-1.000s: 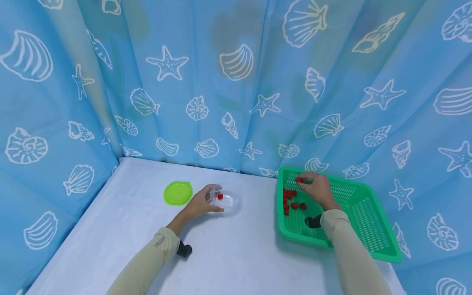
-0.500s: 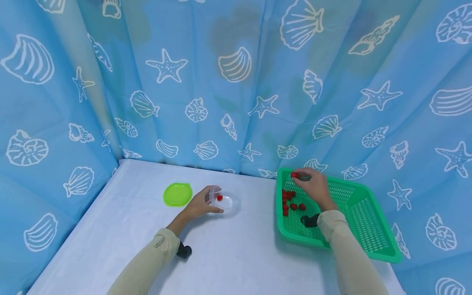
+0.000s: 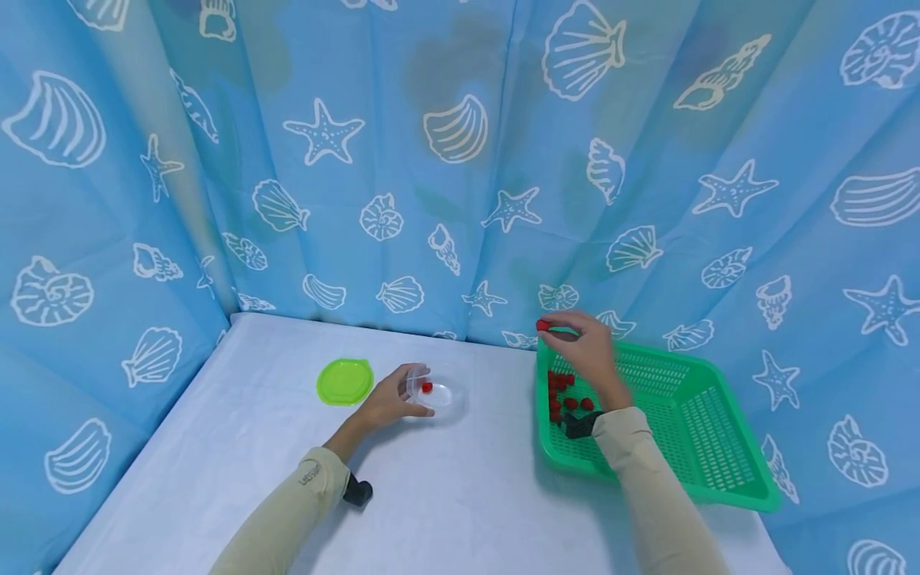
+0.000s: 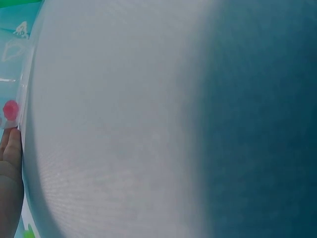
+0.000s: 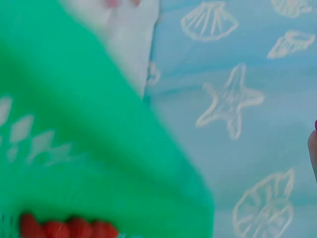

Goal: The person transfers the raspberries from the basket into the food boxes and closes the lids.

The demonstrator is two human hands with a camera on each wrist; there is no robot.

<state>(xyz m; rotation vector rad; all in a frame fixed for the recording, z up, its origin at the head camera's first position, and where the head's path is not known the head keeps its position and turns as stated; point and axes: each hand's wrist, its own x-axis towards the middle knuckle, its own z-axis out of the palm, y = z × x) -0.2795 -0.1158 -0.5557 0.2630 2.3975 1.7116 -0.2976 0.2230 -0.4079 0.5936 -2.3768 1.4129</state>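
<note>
On the white table, my left hand (image 3: 388, 399) holds a clear plastic container (image 3: 451, 396) by its left side, thumb in front and fingers behind. One small red berry (image 3: 427, 387) lies inside it, and the left wrist view shows that berry (image 4: 11, 110) through the clear wall. My right hand (image 3: 591, 350) pinches another red berry (image 3: 542, 325) between thumb and fingertips, above the back left corner of a green basket (image 3: 736, 459). Several more berries (image 3: 570, 404) lie at the basket's left end. Only a sliver of the right hand (image 5: 312, 148) shows in the right wrist view.
A lime-green lid (image 3: 345, 382) lies flat left of the container. The white tabletop (image 3: 489, 479) stretches between container and basket. Behind and to the sides hangs a blue curtain (image 3: 402, 263) with seashell prints. The basket's raised rim (image 3: 539, 399) faces the container.
My right hand has lifted the berry from over the basket's inside and moved left to its back left rim. The left hand and container stay in place.
</note>
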